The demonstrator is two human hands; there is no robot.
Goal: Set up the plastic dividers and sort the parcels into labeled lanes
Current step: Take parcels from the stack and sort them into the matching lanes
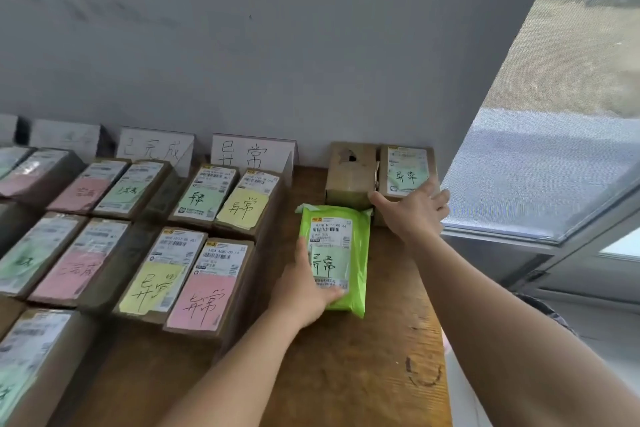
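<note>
A wooden table (363, 374) carries rows of labelled boxes (194, 274) at left. At centre, the left hand (304, 291) grips the green parcel (337, 260). Upper right, the right hand (414, 210) lies spread on a cardboard box (407, 166).

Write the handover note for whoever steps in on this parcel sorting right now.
Left hand grips the near end of the green poly mailer, which lies flat on the wooden table.
Right hand reaches, fingers spread, onto the labelled box by the wall, beside a torn box.
Done: four boxes sit in the lane under the 异常 sign; more fill the lanes to the left.
Left: the mailer and the two boxes by the wall remain outside the lanes.
</note>
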